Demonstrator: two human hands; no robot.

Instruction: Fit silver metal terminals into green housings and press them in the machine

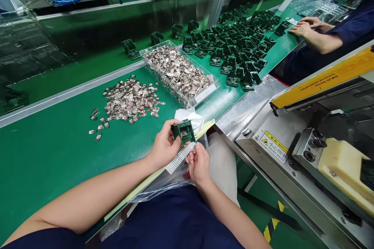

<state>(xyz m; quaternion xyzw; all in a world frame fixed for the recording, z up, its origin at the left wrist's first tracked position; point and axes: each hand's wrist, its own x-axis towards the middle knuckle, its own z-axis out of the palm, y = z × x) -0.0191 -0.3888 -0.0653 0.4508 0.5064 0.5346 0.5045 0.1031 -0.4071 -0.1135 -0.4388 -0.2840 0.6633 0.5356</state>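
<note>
Near the table's front edge, my left hand (166, 146) holds a dark green frame-like part (186, 132) between thumb and fingers. A strip of small silvery pieces (178, 160) slants below that part, under my left thumb. Close by on the right, my right hand (199, 162) has its fingers pinched at the upper end of the strip; whether they grip it or a small piece cannot be made out. Ahead lie a loose pile of small metal pieces (130, 99) and a clear tray (214, 85) full of similar pieces.
Many dark green parts (233, 42) spread behind the tray. A metal machine (274, 144) with a hand-injury warning label stands at the right. Another person's hands (306, 27) work at the upper right. White paper (189, 116) lies beyond my hands.
</note>
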